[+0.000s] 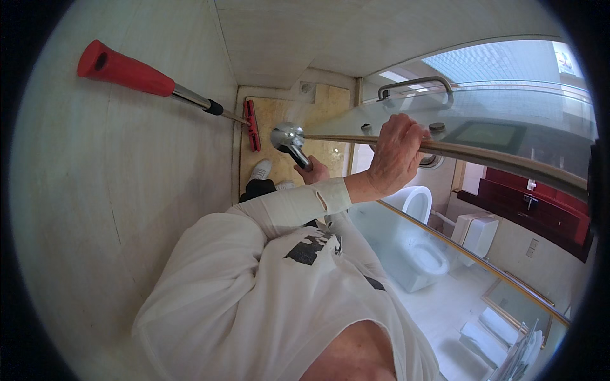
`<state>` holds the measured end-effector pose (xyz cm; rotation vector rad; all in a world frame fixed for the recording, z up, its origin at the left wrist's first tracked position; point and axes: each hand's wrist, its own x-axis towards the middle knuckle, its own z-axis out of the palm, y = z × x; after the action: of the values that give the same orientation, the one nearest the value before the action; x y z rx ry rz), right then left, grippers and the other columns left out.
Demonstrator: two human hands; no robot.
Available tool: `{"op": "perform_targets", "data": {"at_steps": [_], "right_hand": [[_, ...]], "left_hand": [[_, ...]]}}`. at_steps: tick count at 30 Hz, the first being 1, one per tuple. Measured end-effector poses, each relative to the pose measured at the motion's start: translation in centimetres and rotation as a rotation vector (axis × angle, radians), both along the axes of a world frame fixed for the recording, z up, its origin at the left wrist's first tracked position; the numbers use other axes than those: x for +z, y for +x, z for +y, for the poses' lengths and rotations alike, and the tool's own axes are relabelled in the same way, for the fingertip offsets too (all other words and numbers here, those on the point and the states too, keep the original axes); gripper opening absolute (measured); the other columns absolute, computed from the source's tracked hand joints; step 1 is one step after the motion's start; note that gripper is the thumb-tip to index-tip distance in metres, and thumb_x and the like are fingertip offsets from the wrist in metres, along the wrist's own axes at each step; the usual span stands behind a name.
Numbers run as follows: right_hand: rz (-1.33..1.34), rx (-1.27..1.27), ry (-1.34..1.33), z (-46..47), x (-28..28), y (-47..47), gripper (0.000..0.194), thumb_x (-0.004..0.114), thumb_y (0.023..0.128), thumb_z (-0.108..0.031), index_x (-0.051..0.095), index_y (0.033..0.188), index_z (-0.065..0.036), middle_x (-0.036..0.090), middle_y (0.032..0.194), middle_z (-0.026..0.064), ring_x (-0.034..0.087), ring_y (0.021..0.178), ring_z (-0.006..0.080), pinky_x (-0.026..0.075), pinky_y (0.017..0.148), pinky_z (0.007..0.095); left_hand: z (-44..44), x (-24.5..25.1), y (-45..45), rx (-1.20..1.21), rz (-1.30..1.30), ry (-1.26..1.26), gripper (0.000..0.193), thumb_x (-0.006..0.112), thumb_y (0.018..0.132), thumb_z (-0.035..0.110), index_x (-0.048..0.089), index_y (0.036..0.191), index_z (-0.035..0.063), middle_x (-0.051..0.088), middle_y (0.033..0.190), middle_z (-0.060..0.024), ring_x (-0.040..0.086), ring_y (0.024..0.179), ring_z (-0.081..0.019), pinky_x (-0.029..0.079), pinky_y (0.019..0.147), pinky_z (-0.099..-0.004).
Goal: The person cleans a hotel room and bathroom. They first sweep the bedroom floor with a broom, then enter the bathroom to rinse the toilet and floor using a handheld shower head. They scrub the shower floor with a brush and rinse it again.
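Observation:
My left hand [398, 155] reaches across my body and grips the top edge of a frosted glass shower door [505, 159], its fingers bent over the edge. Lower down, partly behind my left forearm, my right hand [315, 170] holds a chrome hand shower [288, 135] by its handle. The shower's round head is up, near the door's far end. A floor squeegee or scrubber with a red grip [126, 71] and a metal pole leans along the wall at the left. Its red head [252, 125] stands on the yellowish floor [281, 109].
A floor drain [307, 88] lies in the far corner. A metal door handle [414, 82] sticks out beyond the glass. Past a gold-trimmed glass panel [457, 245] are a white toilet [424, 262] and a dark red cabinet [533, 205]. My shoes are by the left wall.

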<state>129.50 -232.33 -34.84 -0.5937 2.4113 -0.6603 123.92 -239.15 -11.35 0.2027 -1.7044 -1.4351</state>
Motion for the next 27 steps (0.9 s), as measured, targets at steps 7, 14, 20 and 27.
{"op": "perform_targets", "data": {"at_steps": [7, 14, 20, 27], "right_hand": [[-0.081, -0.333, -0.352, 8.3, 1.1, 1.3, 0.034, 0.074, 0.073, -0.030, 0.050, 0.071, -0.006, 0.054, 0.062, 0.0062, 0.053, 0.059, 0.0181, 0.042, 0.055, 0.0340], [-0.069, -0.654, -0.192, 18.4, -1.0, 3.4, 0.032, 0.073, 0.076, -0.027, 0.050, 0.071, -0.006, 0.054, 0.066, 0.0042, 0.049, 0.062, 0.0139, 0.042, 0.059, 0.0310], [-0.048, -1.040, -0.197, 26.9, -3.0, 7.1, 0.033, 0.076, 0.071, -0.026, 0.055, 0.063, -0.002, 0.058, 0.061, 0.0057, 0.051, 0.054, 0.0127, 0.040, 0.051, 0.0284], [0.028, -1.591, -0.449, 33.3, -7.3, 16.3, 0.027, 0.077, 0.071, -0.020, 0.055, 0.068, -0.004, 0.058, 0.062, 0.0045, 0.052, 0.055, 0.0141, 0.041, 0.053, 0.0285]], "left_hand": [[-0.1, -0.5, -0.2, 0.034, 0.004, -0.030, 0.034, 0.061, 0.070, 0.002, 0.048, 0.100, 0.0067, 0.047, 0.093, -0.0150, 0.046, 0.091, -0.0344, 0.037, 0.081, -0.0440], [-0.2, -0.9, -1.0, 0.165, 0.029, -0.100, 0.028, 0.061, 0.075, 0.008, 0.050, 0.101, 0.0056, 0.048, 0.094, -0.0142, 0.046, 0.094, -0.0346, 0.034, 0.085, -0.0457], [-3.6, -2.0, -3.2, 0.138, -0.029, 0.017, 0.023, 0.058, 0.083, 0.018, 0.049, 0.093, -0.0004, 0.048, 0.087, -0.0156, 0.047, 0.084, -0.0341, 0.037, 0.073, -0.0432], [-11.9, -5.0, -5.7, 0.163, -0.154, -0.033, 0.037, 0.060, 0.088, 0.031, 0.048, 0.091, -0.0041, 0.054, 0.088, -0.0123, 0.052, 0.079, -0.0215, 0.043, 0.075, -0.0344]]}}
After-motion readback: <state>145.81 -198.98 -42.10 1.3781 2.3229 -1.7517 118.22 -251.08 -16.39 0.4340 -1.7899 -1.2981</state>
